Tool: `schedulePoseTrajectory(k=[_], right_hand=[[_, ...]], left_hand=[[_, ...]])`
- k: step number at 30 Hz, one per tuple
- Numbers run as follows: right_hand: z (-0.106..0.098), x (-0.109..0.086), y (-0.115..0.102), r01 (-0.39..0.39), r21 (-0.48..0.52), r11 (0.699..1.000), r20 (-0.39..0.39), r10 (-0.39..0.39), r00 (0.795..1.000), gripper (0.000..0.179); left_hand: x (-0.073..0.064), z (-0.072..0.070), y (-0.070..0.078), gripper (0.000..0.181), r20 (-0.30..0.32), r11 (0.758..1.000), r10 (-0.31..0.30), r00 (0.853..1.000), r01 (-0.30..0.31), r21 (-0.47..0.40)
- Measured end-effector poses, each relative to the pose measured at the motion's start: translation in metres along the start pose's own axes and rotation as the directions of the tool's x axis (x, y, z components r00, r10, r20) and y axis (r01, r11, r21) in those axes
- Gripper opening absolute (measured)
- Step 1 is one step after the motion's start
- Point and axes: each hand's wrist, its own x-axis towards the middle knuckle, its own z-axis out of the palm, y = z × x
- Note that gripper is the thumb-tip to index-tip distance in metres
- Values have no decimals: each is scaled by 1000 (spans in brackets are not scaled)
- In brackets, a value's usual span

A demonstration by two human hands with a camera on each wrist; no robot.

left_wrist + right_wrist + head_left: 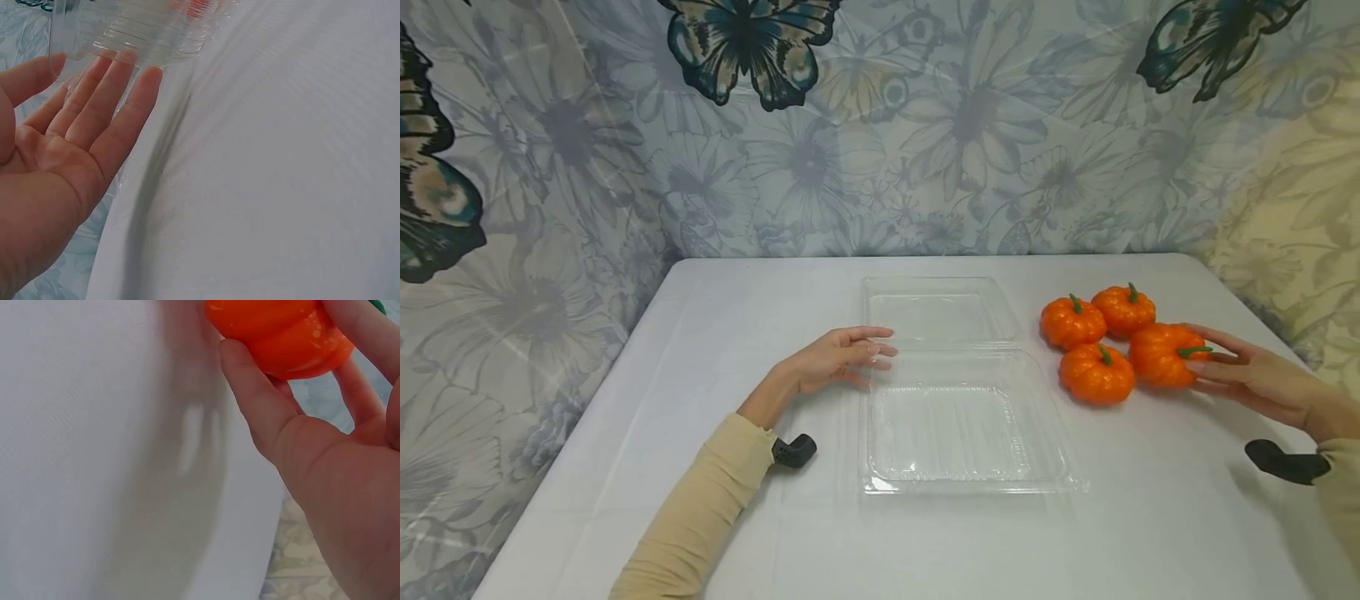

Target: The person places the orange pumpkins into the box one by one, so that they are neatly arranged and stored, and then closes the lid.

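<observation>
My right hand (1262,379) holds a small orange toy pumpkin (1163,355) with a green stem, fingers spread around its right side. In the right wrist view the same pumpkin (281,337) sits between the thumb and fingers of the hand (331,450). A clear plastic clamshell container (966,483) lies unfolded on the table, its lid half (932,287) at the back. At its left edge is my left hand (831,360), fingers loosely extended. The left wrist view has the fingertips of that hand (81,137) at the container's ribbed side (150,31).
Several more toy pumpkins are grouped just left of the held one: a front one (1097,375), a back left one (1072,322) and a back right one (1124,310). A white cloth (760,533) covers the table. Butterfly-patterned fabric (887,167) hangs behind.
</observation>
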Motion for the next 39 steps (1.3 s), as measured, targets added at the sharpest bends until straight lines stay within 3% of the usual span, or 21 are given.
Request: schedulePoseTrajectory(k=[10, 22, 25, 29, 33, 39], right_hand=[[-2, -6, -26, 65, 94, 993, 6, -66, 998, 57], [20, 7, -50, 111, 39, 993, -1, -111, 994, 58], [29, 12, -52, 156, 37, 987, 50, -158, 986, 59], [44, 20, -56, 206, -1, 979, 83, -205, 975, 60], [59, 26, -60, 189, -65, 980, 69, -185, 980, 60], [83, 38, -69, 143, -266, 953, 35, -139, 990, 63]], left_hand=[[0, 0, 1, 48, -14, 1000, 1, 1000, -1, 14], [2, -1, 0, 48, -13, 1000, 4, 1000, -3, 16], [2, -1, -1, 49, -14, 1000, 6, 1000, -6, 15], [2, -1, -1, 48, -15, 1000, 13, 1000, -13, 18], [3, 0, -2, 47, -18, 1000, 17, 1000, -17, 16], [2, 0, -1, 47, -28, 1000, 10, 1000, -9, 11]])
